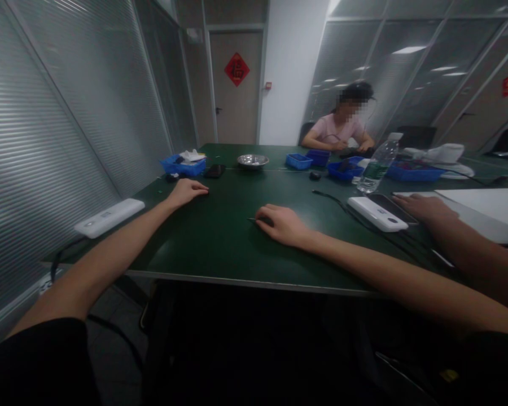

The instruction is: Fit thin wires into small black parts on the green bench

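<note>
My left hand [185,192] rests on the green table [220,248], fingers pinched together. Something small and dark shows at its fingertips, too small to name. Closer to me and to the right, my right hand [283,224] is closed around a thin pointed metal tool [251,219]. Only the tool's tip pokes out to the left; the fingers cover the rest, so its kind cannot be told. Beyond both hands stands a shiny metal bowl [253,162] with small pale bits in it. A black phone-like object [215,171] lies just past my left hand.
Blue bins [184,165] stand at the back left and back right. A white power bank [110,218] lies on the left, another white device [376,214] on the right, near a water bottle [379,166]. Another person's hand [425,207] rests far right; someone sits opposite.
</note>
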`<action>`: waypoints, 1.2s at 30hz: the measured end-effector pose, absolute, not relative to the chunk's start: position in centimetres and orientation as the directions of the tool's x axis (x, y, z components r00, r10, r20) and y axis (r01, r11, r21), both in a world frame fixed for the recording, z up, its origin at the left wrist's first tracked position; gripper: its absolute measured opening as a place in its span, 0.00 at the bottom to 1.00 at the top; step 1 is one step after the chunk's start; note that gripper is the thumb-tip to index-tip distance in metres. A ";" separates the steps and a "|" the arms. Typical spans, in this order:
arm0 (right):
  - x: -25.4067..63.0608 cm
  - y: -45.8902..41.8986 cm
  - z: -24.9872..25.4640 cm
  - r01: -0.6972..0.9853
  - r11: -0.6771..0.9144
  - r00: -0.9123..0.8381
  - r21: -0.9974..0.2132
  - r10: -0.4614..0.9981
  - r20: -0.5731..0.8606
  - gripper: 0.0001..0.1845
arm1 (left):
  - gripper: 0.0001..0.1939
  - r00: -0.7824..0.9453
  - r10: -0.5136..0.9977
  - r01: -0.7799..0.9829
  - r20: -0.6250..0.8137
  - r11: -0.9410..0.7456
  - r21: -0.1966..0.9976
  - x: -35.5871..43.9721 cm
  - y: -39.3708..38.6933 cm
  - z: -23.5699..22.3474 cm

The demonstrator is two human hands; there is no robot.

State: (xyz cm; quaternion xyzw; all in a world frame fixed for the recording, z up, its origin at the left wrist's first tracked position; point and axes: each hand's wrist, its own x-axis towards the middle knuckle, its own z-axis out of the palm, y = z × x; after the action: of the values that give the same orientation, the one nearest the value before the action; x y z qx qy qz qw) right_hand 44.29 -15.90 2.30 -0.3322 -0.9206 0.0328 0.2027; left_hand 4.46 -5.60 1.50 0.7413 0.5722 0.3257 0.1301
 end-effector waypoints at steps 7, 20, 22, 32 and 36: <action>44.3 -15.9 2.2 0.593 0.780 -0.701 -0.198 0.622 0.350 0.10 | 0.17 -0.144 0.953 0.760 0.266 -0.066 0.646 -0.3 -4.1 1.7; 44.3 -15.9 2.4 0.602 0.778 -0.700 -0.180 0.622 0.350 0.10 | 0.13 -0.056 0.992 0.685 0.109 -0.041 0.727 -0.5 -5.7 3.5; 44.3 -15.9 2.3 0.604 0.777 -0.700 -0.178 0.624 0.347 0.09 | 0.15 -0.059 0.990 0.698 0.126 -0.050 0.714 -0.5 -5.7 3.3; 44.3 -16.0 2.4 0.587 0.780 -0.697 -0.215 0.623 0.355 0.10 | 0.18 0.399 0.902 0.585 0.164 -0.388 0.712 9.1 -7.7 2.1; 44.3 -15.9 2.2 0.574 0.792 -0.696 -0.207 0.605 0.387 0.10 | 0.17 0.602 0.770 0.463 0.210 -0.551 0.694 13.7 -9.9 2.1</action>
State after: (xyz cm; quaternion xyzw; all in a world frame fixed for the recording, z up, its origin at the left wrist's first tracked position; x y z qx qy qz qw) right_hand 44.31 -15.87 2.25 -0.3203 -0.9201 0.0353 0.2225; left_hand 13.65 -9.92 2.06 0.8428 0.3659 0.2551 0.3011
